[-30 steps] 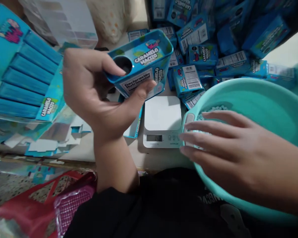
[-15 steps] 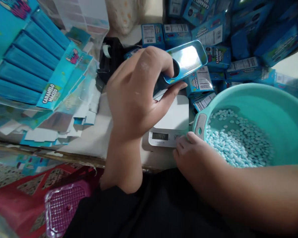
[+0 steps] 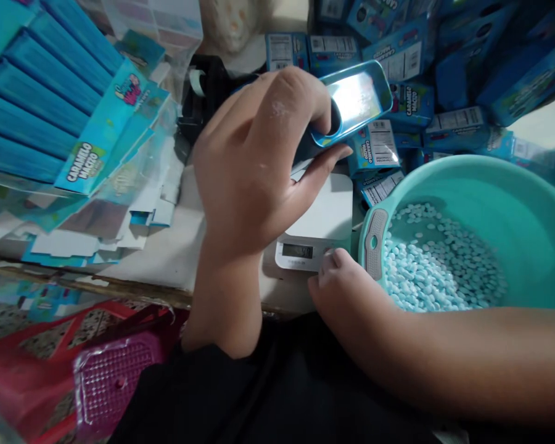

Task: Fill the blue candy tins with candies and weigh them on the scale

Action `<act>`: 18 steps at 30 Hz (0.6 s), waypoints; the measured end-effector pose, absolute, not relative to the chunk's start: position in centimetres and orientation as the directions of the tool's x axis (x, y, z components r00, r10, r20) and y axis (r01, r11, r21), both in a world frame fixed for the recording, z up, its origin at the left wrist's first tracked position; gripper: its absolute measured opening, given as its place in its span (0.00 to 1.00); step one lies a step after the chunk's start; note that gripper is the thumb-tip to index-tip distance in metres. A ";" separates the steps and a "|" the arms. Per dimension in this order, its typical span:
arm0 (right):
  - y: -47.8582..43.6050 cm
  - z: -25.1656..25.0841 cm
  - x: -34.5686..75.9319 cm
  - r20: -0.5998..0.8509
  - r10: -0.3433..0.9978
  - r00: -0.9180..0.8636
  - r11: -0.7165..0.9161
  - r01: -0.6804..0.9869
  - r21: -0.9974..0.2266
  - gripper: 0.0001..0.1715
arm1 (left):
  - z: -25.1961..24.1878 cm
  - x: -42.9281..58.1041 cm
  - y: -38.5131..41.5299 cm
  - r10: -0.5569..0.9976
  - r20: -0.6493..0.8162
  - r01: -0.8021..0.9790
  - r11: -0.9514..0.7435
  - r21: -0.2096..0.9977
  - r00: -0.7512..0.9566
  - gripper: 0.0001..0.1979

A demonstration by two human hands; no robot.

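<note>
My left hand [image 3: 254, 154] is closed round one end of a small blue-rimmed tin [image 3: 358, 98], thumb below and a finger over the top. The tin has rounded corners and a shiny, reflective face; its near end is hidden by my fingers. Beneath it lies a white digital kitchen scale [image 3: 324, 213], partly covered by the hand, its display lit with digits too blurred to read. My right hand [image 3: 345, 277] has its fingers curled together at the scale's front right corner, touching near the buttons. Close beside it stands a turquoise tub [image 3: 527, 197] holding many pale blue candies [image 3: 425, 277].
Several blue candy boxes [image 3: 374, 148] are heaped at the back right. On the left, a plastic-wrapped blue display pack [image 3: 41, 92] lies over loose cardboard pieces [image 3: 65, 243]. A black tape dispenser [image 3: 197, 102] stands behind my left hand. Below the table edge is a pinkish-purple basket [image 3: 115, 382].
The tin and left hand have shifted slightly up and right. My right hand has slid left along the scale's front corner. The digits on the display look different.
</note>
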State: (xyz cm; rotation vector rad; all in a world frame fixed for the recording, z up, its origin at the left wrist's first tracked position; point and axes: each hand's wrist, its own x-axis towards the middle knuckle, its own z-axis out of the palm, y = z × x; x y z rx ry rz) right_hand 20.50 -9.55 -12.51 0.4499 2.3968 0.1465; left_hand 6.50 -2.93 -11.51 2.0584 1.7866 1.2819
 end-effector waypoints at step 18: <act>-10.9 -13.2 21.0 -0.627 0.407 -0.664 0.905 0.386 0.179 0.20 | -14.2 5.6 -1.2 0.734 0.667 0.710 -0.535 0.458 0.124 0.17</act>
